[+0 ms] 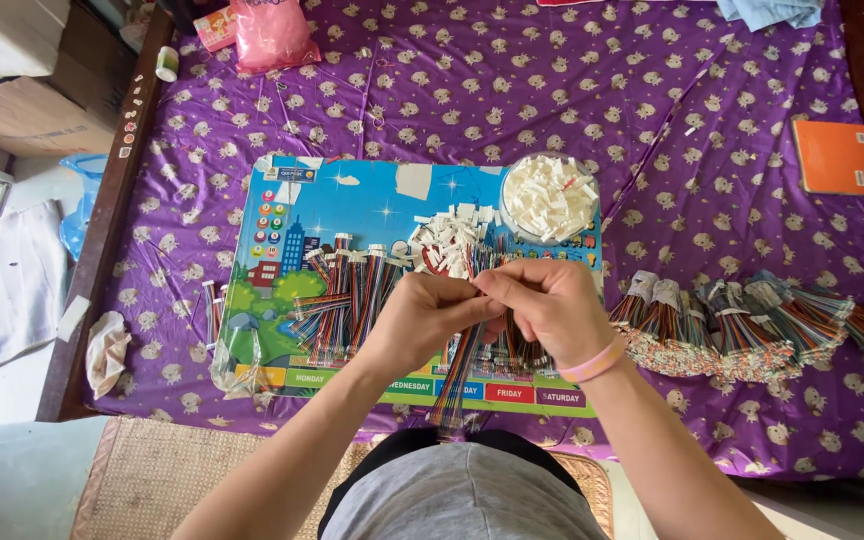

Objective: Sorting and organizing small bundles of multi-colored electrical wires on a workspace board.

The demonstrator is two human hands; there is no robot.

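Pink plastic bag (270, 35) and small orange-pink packet (214, 28) at bed's far left edge, cardboard boxes (22, 105) on floor left, orange rectangular booklet (837, 157) far right, colourful printed board (282, 250) centre.

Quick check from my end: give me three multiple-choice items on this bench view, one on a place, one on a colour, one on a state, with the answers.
1. Where does the bowl of white connectors stand?
A. On the upper right corner of the blue board
B. On the floor
C. On the orange notebook

2. What colour is the patterned cloth under the work?
A. Green
B. Purple
C. Grey

3. What are the left hand and right hand doing?
A. Resting flat and empty
B. One holds a cup
C. Both pinch one bundle of multicoloured wires

Answers: 1 A, the bowl sits at the board's top right edge. 2 B, purple shows all around the board. 3 C, the fingers of both hands meet on the wires, which hang toward the person.
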